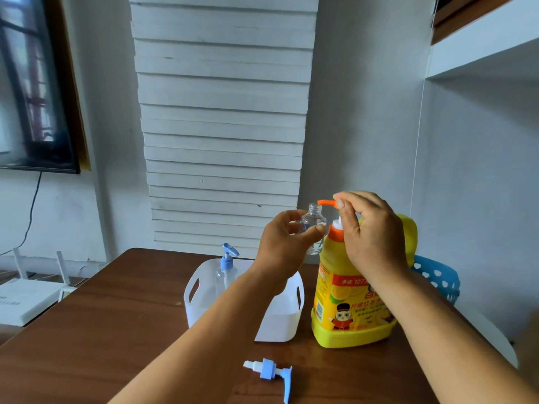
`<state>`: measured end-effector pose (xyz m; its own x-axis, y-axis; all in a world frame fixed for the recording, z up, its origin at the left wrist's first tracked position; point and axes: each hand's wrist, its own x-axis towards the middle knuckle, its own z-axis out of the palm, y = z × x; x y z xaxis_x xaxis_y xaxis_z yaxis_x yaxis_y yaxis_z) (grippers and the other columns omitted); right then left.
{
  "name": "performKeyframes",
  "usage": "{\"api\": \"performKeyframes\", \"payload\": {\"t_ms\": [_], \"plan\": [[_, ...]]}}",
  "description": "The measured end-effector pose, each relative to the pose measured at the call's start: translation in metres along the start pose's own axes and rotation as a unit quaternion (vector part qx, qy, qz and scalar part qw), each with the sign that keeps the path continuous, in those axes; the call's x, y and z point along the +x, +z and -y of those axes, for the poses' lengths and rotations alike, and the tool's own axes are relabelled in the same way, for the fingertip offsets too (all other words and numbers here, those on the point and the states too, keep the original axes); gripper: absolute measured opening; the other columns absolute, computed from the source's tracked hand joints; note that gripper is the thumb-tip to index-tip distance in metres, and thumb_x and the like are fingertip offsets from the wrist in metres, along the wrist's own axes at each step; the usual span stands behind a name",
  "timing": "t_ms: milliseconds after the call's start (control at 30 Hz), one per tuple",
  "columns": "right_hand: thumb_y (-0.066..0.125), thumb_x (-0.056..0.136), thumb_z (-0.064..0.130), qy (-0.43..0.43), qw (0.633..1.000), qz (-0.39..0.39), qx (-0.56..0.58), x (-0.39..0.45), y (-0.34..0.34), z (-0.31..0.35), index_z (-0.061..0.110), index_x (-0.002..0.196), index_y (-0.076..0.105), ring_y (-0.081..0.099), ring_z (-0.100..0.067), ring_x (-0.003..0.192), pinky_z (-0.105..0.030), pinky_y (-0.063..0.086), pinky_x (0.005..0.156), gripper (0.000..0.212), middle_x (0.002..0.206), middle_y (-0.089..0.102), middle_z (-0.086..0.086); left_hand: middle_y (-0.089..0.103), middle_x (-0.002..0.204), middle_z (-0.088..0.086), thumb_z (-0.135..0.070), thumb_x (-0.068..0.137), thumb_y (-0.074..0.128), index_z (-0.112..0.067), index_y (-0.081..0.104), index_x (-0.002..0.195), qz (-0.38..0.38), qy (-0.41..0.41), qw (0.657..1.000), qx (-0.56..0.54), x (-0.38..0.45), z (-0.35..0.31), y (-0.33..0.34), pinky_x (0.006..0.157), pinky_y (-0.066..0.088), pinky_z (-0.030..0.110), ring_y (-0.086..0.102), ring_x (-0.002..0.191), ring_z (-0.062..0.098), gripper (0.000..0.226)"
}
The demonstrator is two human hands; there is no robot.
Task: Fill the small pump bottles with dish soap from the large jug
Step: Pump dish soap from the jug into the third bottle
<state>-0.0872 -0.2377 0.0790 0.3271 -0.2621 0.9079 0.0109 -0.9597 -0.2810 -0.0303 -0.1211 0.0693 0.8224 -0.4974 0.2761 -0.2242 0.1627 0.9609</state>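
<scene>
Brown table (pixel 116 330), far edge near wall; left hand (pixel 284 239) gripping clear bottle (pixel 313 225), right hand (pixel 370 231) gripping jug pump (pixel 326 202).

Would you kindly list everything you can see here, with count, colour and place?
Jug: one, yellow with an orange pump, upright on the table, right of the bin.
Open bottle: one, clear, no pump, held up with its mouth by the orange spout.
Capped bottle: one, clear with a blue pump, standing in the bin.
Loose pump: one, blue and white, lying on the table at the near edge.
Bin: one, white, mid-table.
Table: one, dark brown wood.
Basket: one, blue with holes, behind the jug.
Router: one, white, far left.
Screen: one, dark, on the left wall.
Left hand: grips the open bottle.
Right hand: on the jug's pump head.
</scene>
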Motion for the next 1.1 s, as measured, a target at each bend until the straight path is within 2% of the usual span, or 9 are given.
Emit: {"api": "performKeyframes", "payload": {"t_ms": [167,367,500,600,700,833,933,1000,1100], "plan": [[0.051,0.091,0.023,0.005,1.000,0.005,0.003,-0.002,0.000,0.000,0.005,0.107,0.066,0.061,-0.028,0.098,-0.025,0.042,0.075,0.028,0.106,0.068,-0.014,0.063,0.105,0.002,-0.023,0.080,0.069,-0.024,0.053,0.104,-0.007,0.011,1.000,0.002,-0.005,-0.001,-0.003,0.064,0.048,0.017,0.064,0.095,0.020,0.028],[0.049,0.093,0.019,-0.005,0.999,0.027,-0.030,-0.006,-0.004,0.002,0.007,0.112,0.063,0.057,-0.030,0.104,-0.026,0.040,0.077,0.026,0.111,0.066,-0.013,0.063,0.107,0.002,-0.021,0.081,0.067,-0.017,0.054,0.118,-0.012,0.013,1.000,0.012,-0.012,-0.005,-0.006,0.054,0.041,0.008,0.061,0.083,0.009,0.039],[0.047,0.094,0.016,-0.011,0.997,0.045,-0.065,-0.006,-0.010,0.008,0.007,0.115,0.061,0.054,-0.032,0.106,-0.031,0.042,0.079,0.027,0.114,0.065,-0.013,0.057,0.102,-0.003,-0.021,0.080,0.068,-0.016,0.052,0.123,-0.007,0.002,1.000,0.017,-0.018,-0.005,-0.007,0.055,0.039,0.009,0.057,0.083,0.007,0.046],[0.044,0.095,0.019,-0.003,0.993,0.081,-0.090,-0.004,-0.014,0.015,0.007,0.122,0.055,0.049,-0.031,0.115,-0.039,0.044,0.088,0.032,0.123,0.060,-0.012,0.060,0.098,-0.007,-0.023,0.080,0.069,-0.017,0.052,0.122,-0.011,0.000,1.000,0.028,-0.024,-0.006,-0.009,0.051,0.040,0.005,0.059,0.083,0.006,0.046],[0.044,0.094,0.020,-0.029,0.986,0.110,-0.120,-0.009,-0.015,0.023,0.008,0.130,0.047,0.042,-0.030,0.125,-0.042,0.035,0.101,0.038,0.134,0.051,-0.011,0.060,0.084,-0.012,-0.021,0.080,0.070,-0.016,0.055,0.118,-0.016,-0.001,1.000,0.018,-0.032,-0.008,-0.013,0.046,0.041,0.001,0.058,0.075,0.000,0.041],[0.043,0.091,0.022,-0.058,0.985,0.112,-0.118,-0.020,-0.016,0.040,0.007,0.129,0.048,0.042,-0.030,0.126,-0.041,0.033,0.102,0.041,0.135,0.051,-0.011,0.062,0.086,-0.006,-0.019,0.080,0.069,-0.012,0.055,0.117,-0.031,0.008,0.999,0.037,-0.045,-0.010,-0.021,0.046,0.042,0.003,0.059,0.073,0.003,0.040],[0.046,0.086,0.019,-0.077,0.988,0.111,-0.078,-0.036,-0.018,0.057,0.007,0.121,0.055,0.048,-0.029,0.119,-0.040,0.037,0.099,0.038,0.126,0.058,-0.010,0.059,0.087,-0.008,-0.021,0.081,0.068,-0.014,0.054,0.119,-0.045,0.014,0.996,0.069,-0.062,-0.007,-0.032,0.048,0.041,0.001,0.056,0.072,-0.001,0.041],[0.050,0.085,0.015,-0.075,0.989,0.122,-0.036,-0.056,-0.018,0.069,0.007,0.116,0.058,0.052,-0.028,0.111,-0.038,0.042,0.094,0.033,0.117,0.063,-0.009,0.056,0.092,-0.008,-0.024,0.081,0.067,-0.016,0.053,0.120,-0.056,0.015,0.992,0.111,-0.078,-0.001,-0.042,0.055,0.041,0.003,0.055,0.077,0.001,0.042],[0.054,0.088,0.011,-0.028,0.983,0.181,0.023,-0.088,-0.016,0.083,0.010,0.116,0.058,0.053,-0.025,0.106,-0.033,0.045,0.083,0.028,0.110,0.065,-0.008,0.057,0.104,-0.004,-0.026,0.081,0.067,-0.017,0.053,0.123,-0.068,0.007,0.985,0.158,-0.098,0.020,-0.059,0.076,0.044,0.015,0.056,0.095,0.009,0.045]]}}
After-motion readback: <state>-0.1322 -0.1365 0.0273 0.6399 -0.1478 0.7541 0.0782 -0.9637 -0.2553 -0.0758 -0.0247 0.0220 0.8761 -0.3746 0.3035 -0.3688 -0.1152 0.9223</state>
